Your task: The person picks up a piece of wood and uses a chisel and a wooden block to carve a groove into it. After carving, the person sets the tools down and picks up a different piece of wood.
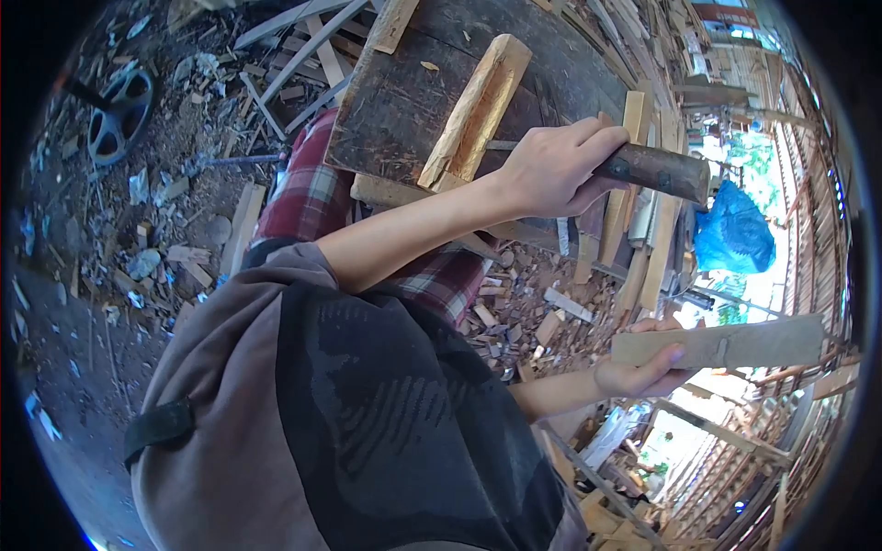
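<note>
Left hand: curled tight, arm outstretched | right hand: apparently closed, partly hidden

From the view's centre, a piece of wood lies on the bench towards twelve o'clock; a bag is near three, a wheel near ten.

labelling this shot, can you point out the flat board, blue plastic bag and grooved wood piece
Flat board (740, 343): head view, on its broad face
Blue plastic bag (734, 233): head view, middle of its near side
Grooved wood piece (483, 112): head view, in the groove, about midway along
</note>
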Available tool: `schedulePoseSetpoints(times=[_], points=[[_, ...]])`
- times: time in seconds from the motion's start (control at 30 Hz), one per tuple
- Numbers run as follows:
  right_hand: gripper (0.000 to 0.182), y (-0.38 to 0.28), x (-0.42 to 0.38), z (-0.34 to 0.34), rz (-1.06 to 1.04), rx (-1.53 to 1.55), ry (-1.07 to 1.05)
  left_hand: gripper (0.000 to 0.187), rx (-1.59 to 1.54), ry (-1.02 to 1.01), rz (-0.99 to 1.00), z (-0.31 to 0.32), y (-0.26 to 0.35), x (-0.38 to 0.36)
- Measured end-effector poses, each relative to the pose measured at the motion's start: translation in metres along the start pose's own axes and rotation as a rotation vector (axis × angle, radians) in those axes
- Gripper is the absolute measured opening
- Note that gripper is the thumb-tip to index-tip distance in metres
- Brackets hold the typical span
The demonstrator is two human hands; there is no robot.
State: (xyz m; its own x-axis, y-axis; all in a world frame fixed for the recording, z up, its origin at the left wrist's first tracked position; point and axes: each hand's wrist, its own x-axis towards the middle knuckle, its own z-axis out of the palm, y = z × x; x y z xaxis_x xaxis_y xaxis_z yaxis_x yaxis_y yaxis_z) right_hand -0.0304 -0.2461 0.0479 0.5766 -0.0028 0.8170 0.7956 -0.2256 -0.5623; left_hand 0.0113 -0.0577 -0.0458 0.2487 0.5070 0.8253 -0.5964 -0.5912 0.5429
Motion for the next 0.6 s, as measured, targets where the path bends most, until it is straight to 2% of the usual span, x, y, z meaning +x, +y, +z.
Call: schedulePoseSetpoints(times=[0.2, 0.37, 0.4, 0.53, 0.6], points=[[0.062, 0.010, -0.003, -0.010, 0.046, 0.028, 0.000, 0.048, 0.002, -0.031, -0.025, 0.001, -0.003, 0.002], [0.052, 0.014, -0.008, -0.015, 0.117, -0.167, -0.065, 0.049, 0.038, -0.003, 0.006, 0.004, -0.009, 0.003], [0.050, 0.013, -0.007, -0.013, 0.131, -0.168, -0.076, 0.048, 0.001, -0.062, -0.062, 0.004, -0.007, 0.000], [0.040, 0.004, -0.004, -0.009, 0.216, -0.078, -0.149, 0.047, 0.034, -0.103, 0.000, 0.008, -0.005, -0.001], [0.041, 0.006, 0.001, -0.011, 0.142, -0.086, -0.161, 0.046, 0.041, -0.128, -0.013, 0.010, -0.004, -0.002]])
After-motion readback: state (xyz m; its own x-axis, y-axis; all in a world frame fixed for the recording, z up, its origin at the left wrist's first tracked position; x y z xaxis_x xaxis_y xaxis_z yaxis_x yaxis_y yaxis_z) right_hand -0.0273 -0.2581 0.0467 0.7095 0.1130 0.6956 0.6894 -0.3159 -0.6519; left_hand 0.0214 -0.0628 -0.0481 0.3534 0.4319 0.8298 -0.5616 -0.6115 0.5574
